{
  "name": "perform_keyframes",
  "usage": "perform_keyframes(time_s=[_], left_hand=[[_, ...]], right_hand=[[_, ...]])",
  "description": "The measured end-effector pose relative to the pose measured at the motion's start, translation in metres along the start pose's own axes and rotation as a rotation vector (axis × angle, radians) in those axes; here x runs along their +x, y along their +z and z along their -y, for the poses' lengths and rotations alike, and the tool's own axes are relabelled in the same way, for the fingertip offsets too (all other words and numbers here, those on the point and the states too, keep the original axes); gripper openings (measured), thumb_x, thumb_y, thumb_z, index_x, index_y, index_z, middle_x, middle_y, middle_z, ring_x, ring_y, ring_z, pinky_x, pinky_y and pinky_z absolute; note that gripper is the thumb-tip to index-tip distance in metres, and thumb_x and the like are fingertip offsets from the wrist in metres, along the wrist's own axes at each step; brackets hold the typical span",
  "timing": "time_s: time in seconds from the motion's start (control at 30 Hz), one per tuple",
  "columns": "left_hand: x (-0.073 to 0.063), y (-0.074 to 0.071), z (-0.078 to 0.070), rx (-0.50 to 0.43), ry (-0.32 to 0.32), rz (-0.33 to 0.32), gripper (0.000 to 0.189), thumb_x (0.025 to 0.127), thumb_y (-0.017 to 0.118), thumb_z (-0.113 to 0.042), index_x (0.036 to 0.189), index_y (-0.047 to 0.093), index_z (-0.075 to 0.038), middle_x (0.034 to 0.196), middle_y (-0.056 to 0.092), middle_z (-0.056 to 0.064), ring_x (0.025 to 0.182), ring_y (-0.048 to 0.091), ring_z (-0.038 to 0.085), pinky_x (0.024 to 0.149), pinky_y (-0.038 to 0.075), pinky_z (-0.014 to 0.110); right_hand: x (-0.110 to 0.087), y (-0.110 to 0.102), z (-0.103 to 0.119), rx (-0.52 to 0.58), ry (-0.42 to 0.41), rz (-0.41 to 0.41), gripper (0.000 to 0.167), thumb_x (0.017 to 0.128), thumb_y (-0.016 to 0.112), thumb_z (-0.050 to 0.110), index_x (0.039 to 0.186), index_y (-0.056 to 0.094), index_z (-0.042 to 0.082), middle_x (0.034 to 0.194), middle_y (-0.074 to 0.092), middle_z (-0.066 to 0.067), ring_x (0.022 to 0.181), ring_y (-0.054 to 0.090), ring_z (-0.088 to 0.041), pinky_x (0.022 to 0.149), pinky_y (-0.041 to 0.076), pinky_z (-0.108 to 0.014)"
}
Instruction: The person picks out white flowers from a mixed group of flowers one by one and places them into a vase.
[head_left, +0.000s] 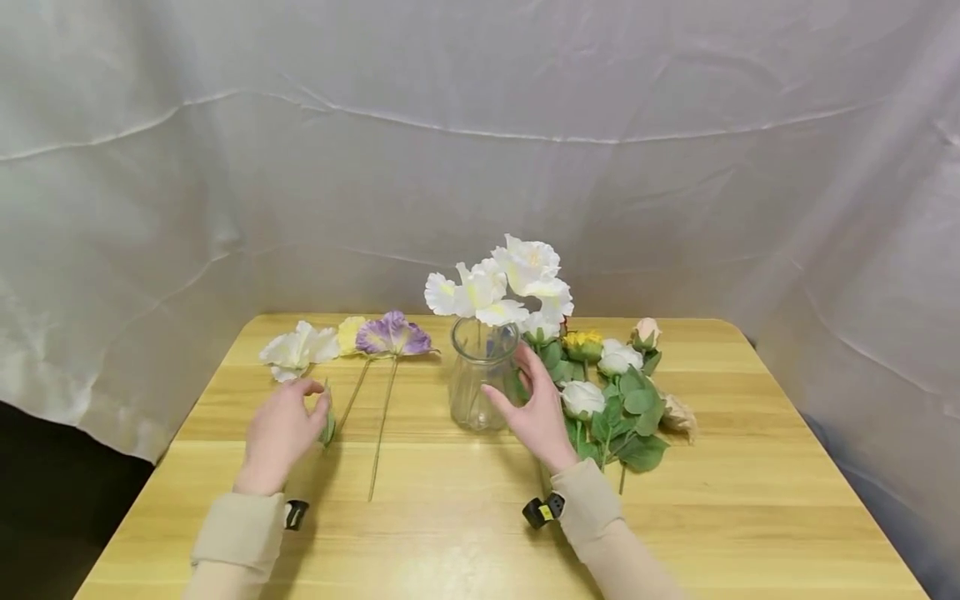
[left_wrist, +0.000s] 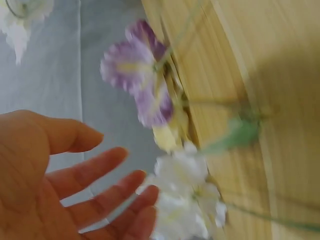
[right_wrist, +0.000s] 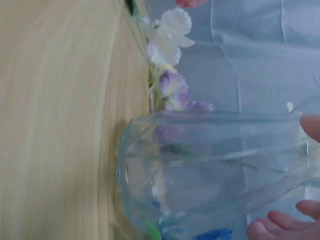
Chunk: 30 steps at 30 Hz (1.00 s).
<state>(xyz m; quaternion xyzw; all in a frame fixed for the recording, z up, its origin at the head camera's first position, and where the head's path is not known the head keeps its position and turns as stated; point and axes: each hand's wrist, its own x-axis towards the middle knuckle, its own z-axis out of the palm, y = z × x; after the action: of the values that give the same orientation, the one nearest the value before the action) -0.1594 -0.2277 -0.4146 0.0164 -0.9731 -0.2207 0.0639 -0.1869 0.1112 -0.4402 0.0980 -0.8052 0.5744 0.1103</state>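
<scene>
Right hand [head_left: 538, 410] gapes wide, four o'clock of the glass vase [head_left: 472, 387]; left hand [head_left: 282, 429], fingers parted, six o'clock of a white flower [head_left: 298, 348].

Backdrop: greyish satiny cloth [head_left: 525, 83] on the back and both sides, takes up most of the head view. Wavy, roughly horizontal creases across it, softer folds toward the corners. Table [head_left: 450, 558]: yellowish wood grain, rounded far corners, far edge near the cloth. Black patch [head_left: 60, 500] below the cloth at lower left, can't tell what. Soft glare on the tabletop's near part
</scene>
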Motion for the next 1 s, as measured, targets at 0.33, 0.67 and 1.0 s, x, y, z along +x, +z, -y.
perform_keyframes(time_s=[0.33, 0.67, 1.0], left_hand=[[0.0, -0.007, 0.025, 0.024, -0.117, 0.159, 0.045, 0.102, 0.048, -0.03, 0.127, 0.063, 0.003, 0.133, 0.058, 0.035, 0.112, 0.06, 0.051, 0.079, 0.055, 0.058], [0.001, -0.002, 0.033, -0.058, -0.234, 0.229, 0.051, 0.104, 0.044, -0.034, 0.138, 0.054, 0.003, 0.143, 0.05, 0.035, 0.126, 0.05, 0.056, 0.095, 0.048, 0.065], [0.005, -0.001, 0.038, -0.035, -0.242, 0.315, 0.052, 0.104, 0.043, -0.035, 0.136, 0.055, 0.005, 0.138, 0.055, 0.035, 0.123, 0.052, 0.057, 0.09, 0.052, 0.062]], right_hand=[[-0.007, 0.011, 0.006, -0.106, -0.05, -0.028, 0.089, 0.086, 0.08, 0.022, 0.154, 0.03, -0.004, 0.154, 0.042, -0.024, 0.144, 0.042, -0.041, 0.122, 0.036, -0.05], [-0.008, 0.013, 0.012, -0.127, -0.01, 0.01, 0.091, 0.087, 0.079, 0.028, 0.154, 0.028, -0.005, 0.157, 0.039, -0.025, 0.145, 0.041, -0.041, 0.122, 0.036, -0.049], [-0.007, 0.011, 0.012, -0.105, -0.007, 0.012, 0.09, 0.086, 0.08, 0.025, 0.155, 0.029, -0.002, 0.156, 0.039, -0.023, 0.145, 0.041, -0.041, 0.122, 0.035, -0.049]])
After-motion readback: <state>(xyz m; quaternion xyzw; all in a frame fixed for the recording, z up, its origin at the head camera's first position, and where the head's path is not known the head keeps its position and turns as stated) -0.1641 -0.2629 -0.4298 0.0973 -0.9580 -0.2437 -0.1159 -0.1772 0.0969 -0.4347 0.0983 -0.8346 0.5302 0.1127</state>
